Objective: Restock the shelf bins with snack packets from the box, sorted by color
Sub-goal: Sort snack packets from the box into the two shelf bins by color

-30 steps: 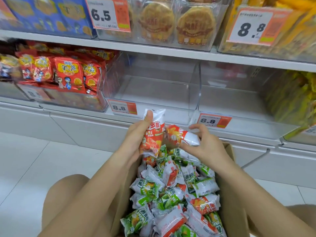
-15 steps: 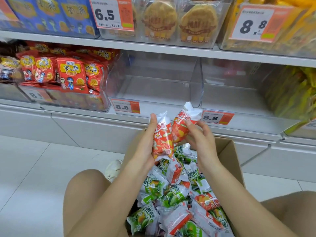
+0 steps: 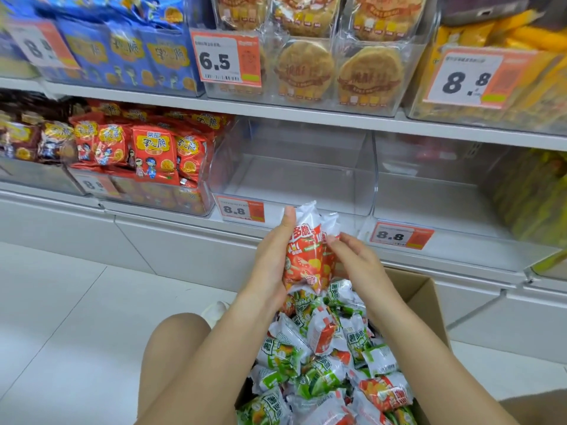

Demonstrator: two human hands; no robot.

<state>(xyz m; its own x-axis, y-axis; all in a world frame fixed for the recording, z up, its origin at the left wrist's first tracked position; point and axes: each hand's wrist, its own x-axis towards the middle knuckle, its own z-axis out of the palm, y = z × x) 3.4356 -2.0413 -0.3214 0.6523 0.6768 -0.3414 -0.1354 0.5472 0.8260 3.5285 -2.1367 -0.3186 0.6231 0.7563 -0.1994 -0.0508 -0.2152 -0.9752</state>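
The snack packets [image 3: 322, 357] at lower centre are glossy, crinkled plastic film. They fill a matt brown cardboard box [image 3: 426, 305]. The shelf bins [image 3: 294, 167] at mid-frame are clear, smooth, shiny plastic. Their price tags [image 3: 241, 209] look like paper. The floor [image 3: 76, 317] at lower left is smooth pale tile.
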